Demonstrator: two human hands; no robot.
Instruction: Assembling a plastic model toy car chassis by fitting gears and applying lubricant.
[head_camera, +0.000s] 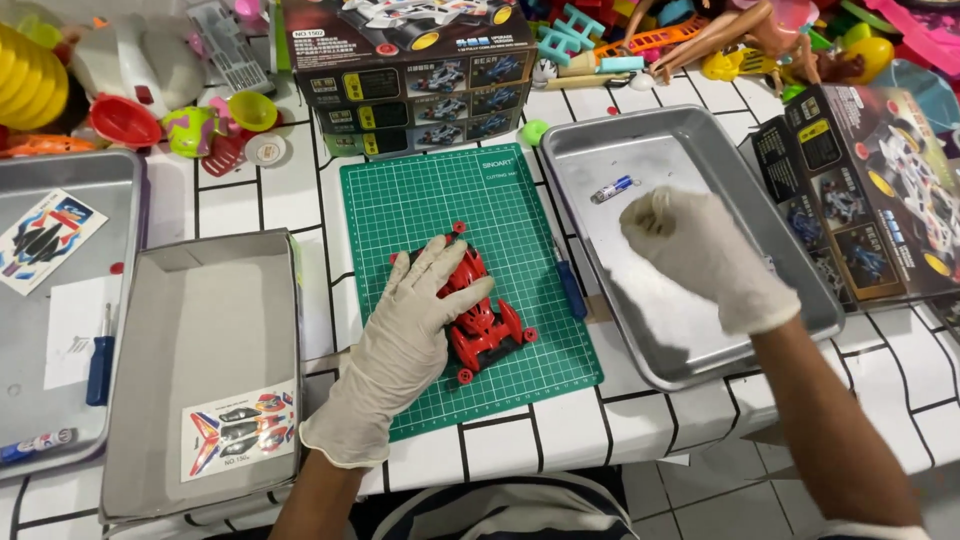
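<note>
**A:** So how far along does this build look? The red toy car (478, 305) sits on the green cutting mat (420, 205) mid-counter, body shell on, and I count wheels at the near and far corners. Left hand (415, 320) lies flat over it, fingers spread, pressing rather than gripping.

**B:** Looks mostly assembled to me. Right hand (690, 250) hovers over the metal tray (700, 360) on the right, fingers loosely curled; can't tell if it's pinching some tiny part. A small battery (612, 188) lies at the tray's far end, so I'd guess power isn't in yet.

**A:** Sticker sheet (238, 432) in the grey box lid (200, 300) on the left looks unpeeled too. Blue screwdriver (570, 285) rests just right of the mat.

**B:** Yeah, battery and decals left, I reckon.
</note>
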